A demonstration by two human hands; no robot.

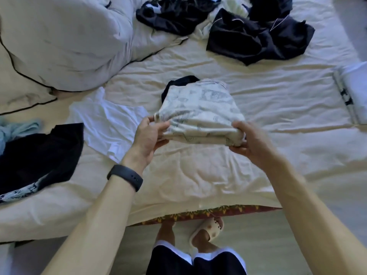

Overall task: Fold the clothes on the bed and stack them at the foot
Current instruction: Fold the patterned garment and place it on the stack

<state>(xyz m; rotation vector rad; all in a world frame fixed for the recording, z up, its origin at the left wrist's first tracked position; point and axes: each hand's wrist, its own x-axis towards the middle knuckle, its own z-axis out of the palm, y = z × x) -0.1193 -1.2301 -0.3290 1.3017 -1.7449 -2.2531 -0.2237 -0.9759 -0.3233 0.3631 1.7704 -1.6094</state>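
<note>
clothes are mostly unfolded: one printed pale garment (200, 108) is folded into a thick bundle and sits between the two hands, its near edge lifted just off the bed sheet (198, 175), while a dark garment (182, 82) peeks out from behind its far edge, beyond the fingertips. well to the right of the right hand, cut by the frame edge, lies what looks like a folded pile (351, 92), perhaps the stack, though i cannot be sure. left to do, by my reading: a white t-shirt (107, 124) lying flat just left of the left hand, a black garment (39, 155) and a pale blue cloth (17, 128) further left, and a tangle of dark clothes (258, 38) far beyond both hands, beside a bunched duvet (59, 42). so the task seems early, with one piece about ready to go on the stack. left hand (151, 135), a dark wristband (126, 176) on its wrist, pinches the bundle's left corner, thumb on top and fingers beneath. right hand (250, 141) grips the right corner, fingers curled round the edge. both forearms reach forward, roughly level, palms turned inward
</note>
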